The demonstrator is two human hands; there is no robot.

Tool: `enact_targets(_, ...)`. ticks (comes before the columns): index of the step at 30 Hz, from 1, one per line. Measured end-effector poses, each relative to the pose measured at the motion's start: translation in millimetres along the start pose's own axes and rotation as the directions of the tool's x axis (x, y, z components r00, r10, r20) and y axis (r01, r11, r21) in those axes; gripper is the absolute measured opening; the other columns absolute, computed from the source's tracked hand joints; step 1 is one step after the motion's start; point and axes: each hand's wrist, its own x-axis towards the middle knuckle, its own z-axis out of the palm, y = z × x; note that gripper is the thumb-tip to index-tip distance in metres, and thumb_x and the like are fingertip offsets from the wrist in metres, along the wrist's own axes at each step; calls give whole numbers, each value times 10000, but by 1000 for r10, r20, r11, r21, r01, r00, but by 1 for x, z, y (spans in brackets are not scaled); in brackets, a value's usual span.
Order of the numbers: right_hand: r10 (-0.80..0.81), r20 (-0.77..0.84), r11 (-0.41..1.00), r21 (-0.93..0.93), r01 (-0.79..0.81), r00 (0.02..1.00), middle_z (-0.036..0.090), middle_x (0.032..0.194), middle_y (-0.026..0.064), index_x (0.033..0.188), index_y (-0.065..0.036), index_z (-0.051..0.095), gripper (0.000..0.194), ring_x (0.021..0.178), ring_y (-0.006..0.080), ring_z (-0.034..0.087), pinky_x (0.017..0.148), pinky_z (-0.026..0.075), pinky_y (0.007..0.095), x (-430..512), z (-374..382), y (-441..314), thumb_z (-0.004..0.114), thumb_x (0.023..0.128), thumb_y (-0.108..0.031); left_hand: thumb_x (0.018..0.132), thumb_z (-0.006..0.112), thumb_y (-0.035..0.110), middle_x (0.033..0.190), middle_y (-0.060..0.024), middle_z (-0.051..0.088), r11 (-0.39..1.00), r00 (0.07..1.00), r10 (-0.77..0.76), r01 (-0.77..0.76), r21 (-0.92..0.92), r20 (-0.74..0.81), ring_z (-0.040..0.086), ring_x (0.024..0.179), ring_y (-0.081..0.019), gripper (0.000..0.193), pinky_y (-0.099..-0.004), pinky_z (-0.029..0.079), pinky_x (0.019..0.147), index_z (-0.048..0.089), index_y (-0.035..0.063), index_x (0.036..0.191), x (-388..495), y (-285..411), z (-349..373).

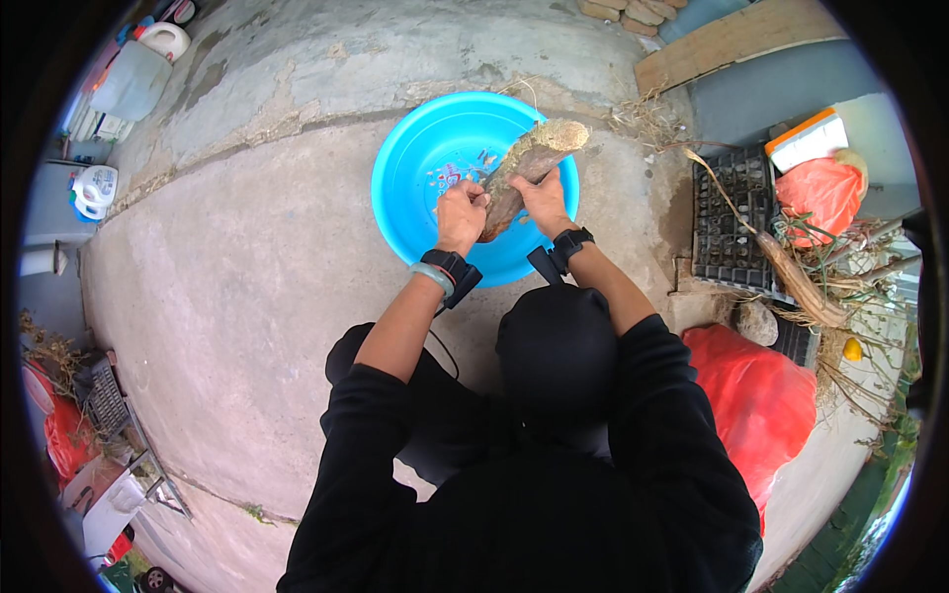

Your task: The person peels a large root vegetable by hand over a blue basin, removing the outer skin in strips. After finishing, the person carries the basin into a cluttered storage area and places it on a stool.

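A brown, rough-skinned dried loofah gourd, its outer end showing pale fibre, slants over a round blue plastic basin on the concrete floor. My right hand grips the gourd's side, thumb on top. At its lower left end, my left hand touches the skin with fingers bent together; whether anything is pinched in them is hidden. Small pale and dark bits lie on the basin's bottom around a red printed pattern. Straps with black devices circle both wrists.
Right of the basin stand a black plastic crate, another long dried gourd, a stone and a large red plastic bag. Plastic jugs line the left wall. A wooden board lies at upper right.
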Motion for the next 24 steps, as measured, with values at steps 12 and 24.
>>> enact_targets(12,-66,0,997,38,66,998,575,1105,202,1214,72,347,731,938,258,617,740,533,371,1,1,9,806,729,-224,774,729,114,788,-123,692,995,995,-93,92,45,19,674,730,-210,158,-324,529,677,664,-2,857,3,-1,0)
enact_targets(24,-91,75,996,-2,92,993,581,1103,191,1196,68,372,679,932,239,621,733,543,357,-6,1,2,795,744,-211,719,785,122,896,-127,699,975,971,-217,221,-29,103,666,793,-192,319,-306,534,723,659,-45,960,12,-17,-5)
